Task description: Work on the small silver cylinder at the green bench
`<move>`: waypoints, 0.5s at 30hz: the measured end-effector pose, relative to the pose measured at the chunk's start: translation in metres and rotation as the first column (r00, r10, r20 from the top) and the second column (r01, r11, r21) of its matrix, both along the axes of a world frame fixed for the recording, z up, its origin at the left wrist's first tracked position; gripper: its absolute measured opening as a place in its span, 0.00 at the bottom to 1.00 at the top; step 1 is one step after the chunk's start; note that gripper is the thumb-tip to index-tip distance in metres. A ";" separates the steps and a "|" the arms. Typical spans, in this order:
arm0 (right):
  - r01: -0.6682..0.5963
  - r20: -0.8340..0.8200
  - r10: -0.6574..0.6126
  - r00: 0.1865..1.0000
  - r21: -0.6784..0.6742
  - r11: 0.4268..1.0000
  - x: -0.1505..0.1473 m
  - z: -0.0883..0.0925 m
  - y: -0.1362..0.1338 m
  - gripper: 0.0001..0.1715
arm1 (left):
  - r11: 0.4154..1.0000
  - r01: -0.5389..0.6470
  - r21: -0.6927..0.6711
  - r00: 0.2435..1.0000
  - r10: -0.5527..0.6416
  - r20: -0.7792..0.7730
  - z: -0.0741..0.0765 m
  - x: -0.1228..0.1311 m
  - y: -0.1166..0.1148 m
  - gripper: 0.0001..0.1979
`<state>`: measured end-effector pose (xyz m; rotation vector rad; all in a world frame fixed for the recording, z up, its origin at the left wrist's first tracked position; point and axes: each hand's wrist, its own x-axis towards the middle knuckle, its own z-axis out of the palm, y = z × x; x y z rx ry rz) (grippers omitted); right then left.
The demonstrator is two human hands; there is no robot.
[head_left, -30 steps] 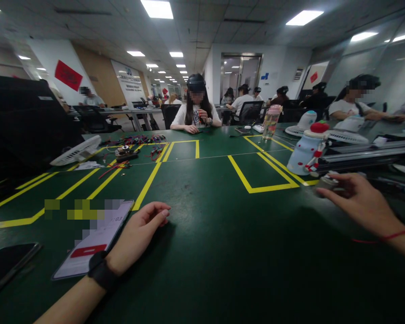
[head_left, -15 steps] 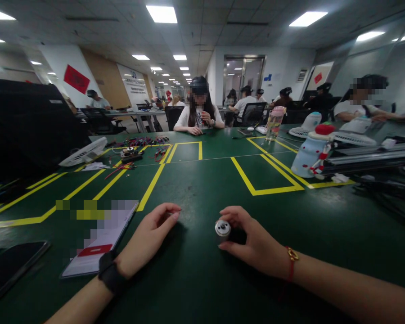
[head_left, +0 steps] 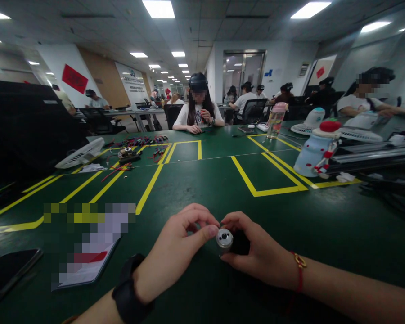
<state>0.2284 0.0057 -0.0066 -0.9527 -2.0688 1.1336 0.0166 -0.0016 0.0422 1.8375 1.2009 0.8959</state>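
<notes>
My right hand [head_left: 256,252] has its thumb and fingers around a small silver motor [head_left: 224,240], held upright above the green table. The motor's round top face shows a dark centre and small dark holes. Coming in from the left, my left hand [head_left: 189,243] has its thumb and index finger pinched at the motor's top left edge. Anything between those fingertips is too small or too hidden to make out.
A tablet-like screen [head_left: 91,265] and a dark phone [head_left: 10,274] lie at the left. Beyond them are wires [head_left: 141,141] and a white fan [head_left: 81,153]. A blue bottle [head_left: 310,155] stands at the right. Across the table [head_left: 195,189] sits a person [head_left: 198,112].
My left hand has moved right, from apart to the motor's edge. My right hand still holds the motor, now slightly lower in view.
</notes>
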 end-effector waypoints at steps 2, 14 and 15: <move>0.004 0.041 -0.005 0.999 0.019 1.000 0.003 0.003 0.000 0.27 | 1.000 -0.009 -0.008 1.000 0.009 -0.027 -0.005 -0.005 0.000 0.05; -0.020 0.044 0.018 0.999 0.042 0.999 0.003 -0.001 0.002 0.25 | 0.998 0.048 0.031 0.956 -0.037 -0.289 -0.039 0.002 0.003 0.08; -0.007 0.049 0.005 0.999 0.052 0.999 0.006 0.001 0.003 0.25 | 1.000 0.028 0.010 0.970 -0.025 -0.243 -0.036 -0.002 0.003 0.09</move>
